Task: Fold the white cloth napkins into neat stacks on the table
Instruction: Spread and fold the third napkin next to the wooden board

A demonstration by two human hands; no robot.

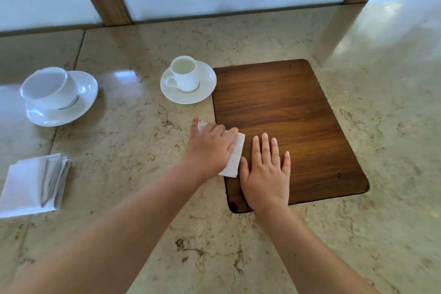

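Note:
A small folded white napkin (235, 159) lies across the left edge of a brown wooden board (286, 112). My left hand (211, 144) rests flat on top of it, fingers straight and pointing right, covering most of it. My right hand (266, 173) lies flat on the board just right of the napkin, fingers spread and straight, holding nothing. A stack of folded white napkins (33, 185) sits at the far left of the marble table (133, 150).
A white cup on a saucer (188, 82) stands touching the board's upper left corner. A larger white cup on a saucer (57, 95) sits further left. Frosted panels with wooden posts rise behind the table.

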